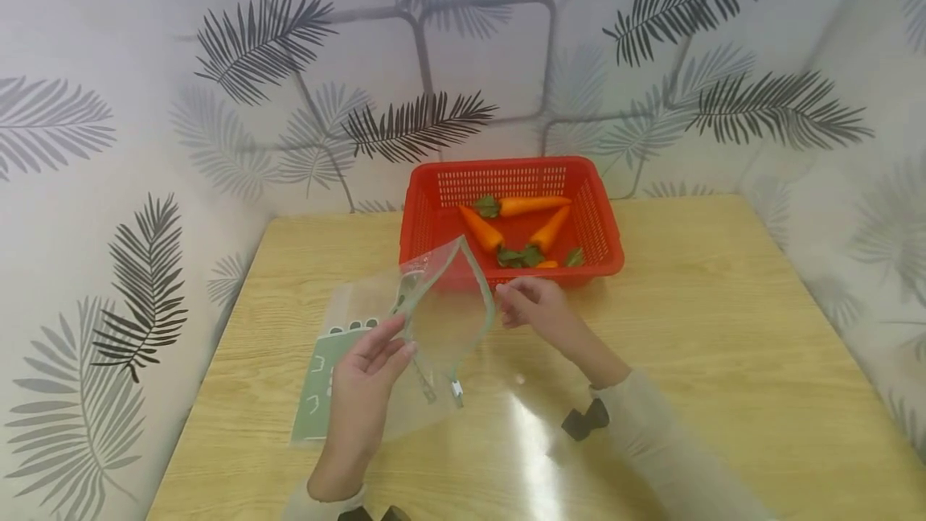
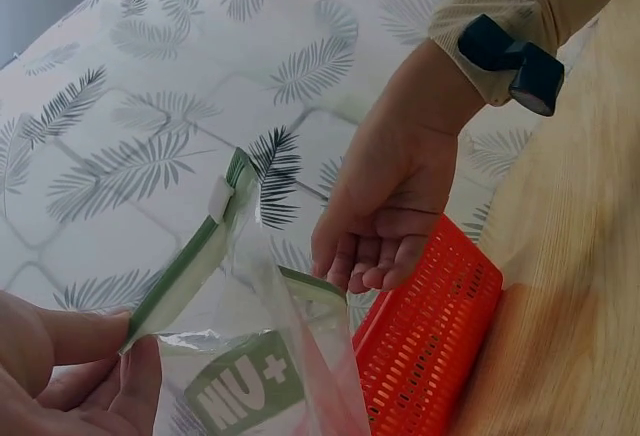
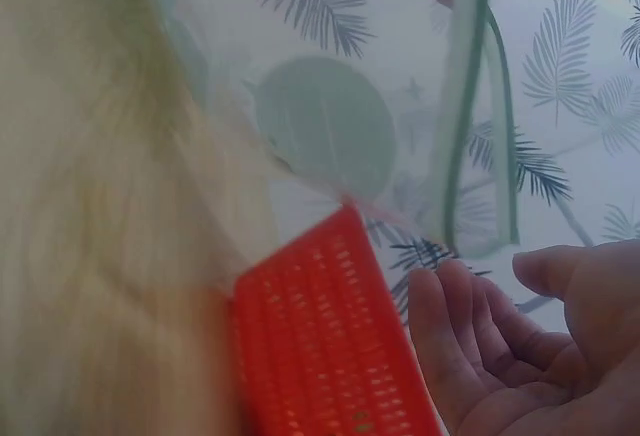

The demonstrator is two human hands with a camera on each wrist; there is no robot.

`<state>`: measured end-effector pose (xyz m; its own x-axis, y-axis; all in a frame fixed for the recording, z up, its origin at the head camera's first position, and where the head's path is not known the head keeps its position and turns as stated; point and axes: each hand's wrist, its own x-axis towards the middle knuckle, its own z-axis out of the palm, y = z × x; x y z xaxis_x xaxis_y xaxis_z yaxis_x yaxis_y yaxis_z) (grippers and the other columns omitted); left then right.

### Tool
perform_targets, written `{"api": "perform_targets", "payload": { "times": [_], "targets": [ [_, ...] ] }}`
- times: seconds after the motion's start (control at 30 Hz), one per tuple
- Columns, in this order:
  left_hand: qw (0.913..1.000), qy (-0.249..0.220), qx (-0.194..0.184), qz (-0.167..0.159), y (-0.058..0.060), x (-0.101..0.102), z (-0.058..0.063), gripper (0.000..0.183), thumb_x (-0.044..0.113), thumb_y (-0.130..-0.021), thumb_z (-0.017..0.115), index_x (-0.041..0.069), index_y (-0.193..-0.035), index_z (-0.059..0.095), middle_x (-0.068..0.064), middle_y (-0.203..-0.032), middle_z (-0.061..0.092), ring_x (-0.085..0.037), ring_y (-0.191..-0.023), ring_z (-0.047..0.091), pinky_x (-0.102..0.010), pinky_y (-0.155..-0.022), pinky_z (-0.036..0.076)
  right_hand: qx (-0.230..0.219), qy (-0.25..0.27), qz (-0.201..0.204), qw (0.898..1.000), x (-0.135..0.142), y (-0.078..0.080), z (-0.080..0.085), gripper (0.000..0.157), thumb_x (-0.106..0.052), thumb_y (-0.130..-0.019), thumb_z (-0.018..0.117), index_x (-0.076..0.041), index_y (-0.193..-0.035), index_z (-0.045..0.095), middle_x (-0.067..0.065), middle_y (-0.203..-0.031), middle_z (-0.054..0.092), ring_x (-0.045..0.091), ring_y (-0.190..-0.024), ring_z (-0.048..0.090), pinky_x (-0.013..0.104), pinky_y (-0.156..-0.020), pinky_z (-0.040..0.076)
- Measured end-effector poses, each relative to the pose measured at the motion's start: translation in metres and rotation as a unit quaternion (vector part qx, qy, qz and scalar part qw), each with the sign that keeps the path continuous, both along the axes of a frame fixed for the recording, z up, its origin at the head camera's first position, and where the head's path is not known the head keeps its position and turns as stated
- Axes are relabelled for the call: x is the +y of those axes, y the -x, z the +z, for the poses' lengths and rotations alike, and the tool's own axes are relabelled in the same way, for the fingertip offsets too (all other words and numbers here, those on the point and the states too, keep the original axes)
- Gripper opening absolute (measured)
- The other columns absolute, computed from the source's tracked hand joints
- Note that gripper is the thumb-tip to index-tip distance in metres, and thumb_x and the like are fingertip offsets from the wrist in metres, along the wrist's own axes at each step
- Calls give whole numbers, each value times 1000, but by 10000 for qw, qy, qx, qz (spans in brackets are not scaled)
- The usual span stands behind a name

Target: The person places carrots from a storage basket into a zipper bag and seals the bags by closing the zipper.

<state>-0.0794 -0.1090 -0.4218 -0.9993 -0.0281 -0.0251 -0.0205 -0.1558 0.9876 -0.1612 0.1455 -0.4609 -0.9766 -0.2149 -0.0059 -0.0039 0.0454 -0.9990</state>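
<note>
A clear slider zip bag (image 1: 448, 328) with green print is spread at its mouth over the table. My left hand (image 1: 369, 384) pinches one side of the green zip edge between thumb and fingers; in the left wrist view the white slider (image 2: 221, 199) shows on that strip. My right hand (image 1: 538, 312) is by the opposite edge of the mouth, fingers loosely bent. In the right wrist view its thumb (image 3: 550, 268) and fingertips stand apart, just under the zip strip (image 3: 460, 136), with nothing between them. Behind the bag is a red plastic basket (image 1: 608, 252) with several carrots (image 1: 535, 206) in it.
The basket stands at the back of the wooden table (image 1: 723, 328), close to the leaf-patterned wall (image 1: 550, 47). The bag overlaps the basket's front left part in the head view. Dark wrist mounts (image 1: 586, 420) sit on both sleeves.
</note>
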Motion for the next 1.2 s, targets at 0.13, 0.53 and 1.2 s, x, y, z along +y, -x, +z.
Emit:
{"api": "perform_targets", "payload": {
  "times": [0.13,0.53,1.2],
  "targets": [
    [9999,-95,5,74,0,-1,0,39,8,-81,71,11,-119,62,-4,-121,56,-22,-107,55,-30,-92,47,149,-355,-97,9992,13,11,13,35,-32,-91,61,3,-97,61,24,-85,60,34,-75,63,40,-70,56],
    [9996,-282,49,22,-1,-2,2,40,8,-81,71,9,-119,60,-6,-122,55,-26,-112,54,-31,-93,46,311,-1057,-215,9937,34,62,37,27,-26,-94,57,0,-103,60,22,-90,61,27,-74,63,37,-71,56],
    [9990,-426,119,71,-1,-1,2,39,7,-81,71,9,-119,61,-6,-122,55,-32,-113,52,-31,-94,45,5,-3179,-108,9481,8,131,17,28,-19,-93,56,1,-113,60,15,-110,61,27,-95,58,38,-85,50]
  ]
}}
